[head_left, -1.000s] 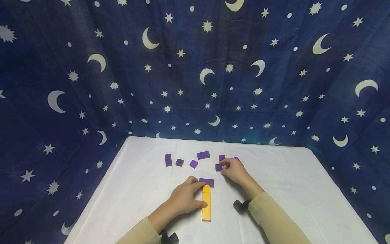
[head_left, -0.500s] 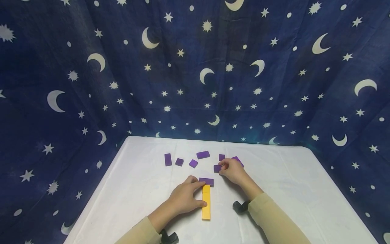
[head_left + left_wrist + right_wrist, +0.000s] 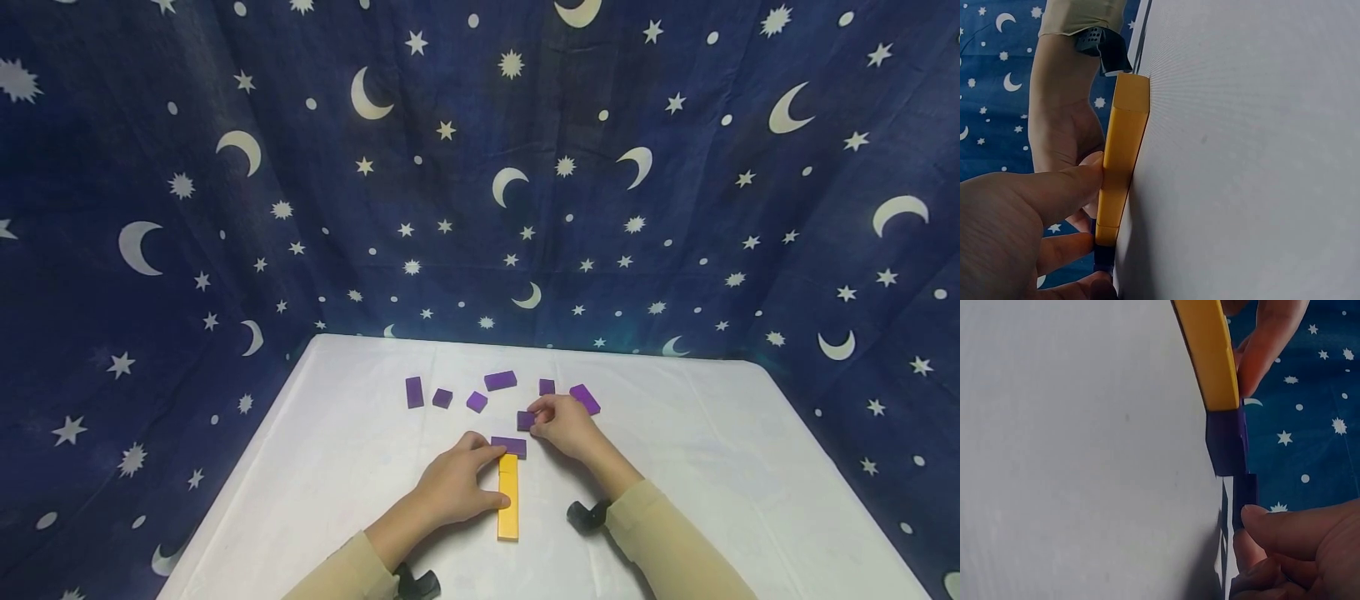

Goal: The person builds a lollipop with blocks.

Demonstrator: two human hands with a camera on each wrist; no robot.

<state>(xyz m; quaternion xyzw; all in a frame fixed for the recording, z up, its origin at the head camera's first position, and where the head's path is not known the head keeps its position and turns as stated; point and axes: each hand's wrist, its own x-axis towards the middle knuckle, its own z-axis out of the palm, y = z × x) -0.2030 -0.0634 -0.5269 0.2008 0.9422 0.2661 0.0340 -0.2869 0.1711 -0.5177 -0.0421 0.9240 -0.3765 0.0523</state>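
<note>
A long yellow block (image 3: pixel 507 505) lies on the table with a short yellow block (image 3: pixel 508 464) at its far end. Across that end sits a purple bar block (image 3: pixel 510 448), forming a T. My left hand (image 3: pixel 456 485) rests on this row from the left; its thumb (image 3: pixel 1072 184) touches the long yellow block, and its other fingertips are at the purple bar. My right hand (image 3: pixel 564 427) pinches a small purple block (image 3: pixel 525 421) between thumb and fingers, just beyond the bar's right end. In the right wrist view this block (image 3: pixel 1245 490) hangs close to the bar.
Several purple blocks lie farther back: an oblong one (image 3: pixel 414 392) and two small ones (image 3: pixel 442 398) at left, another oblong one (image 3: pixel 500 381) mid-back, a small one (image 3: pixel 547 387) and an oblong one (image 3: pixel 585 399) near my right hand. A star-patterned cloth (image 3: pixel 480 208) hangs behind the white table (image 3: pixel 712 467).
My right hand has moved left and slightly nearer with the small purple block, uncovering the oblong purple block behind it. The left hand and the yellow row have stayed in place.
</note>
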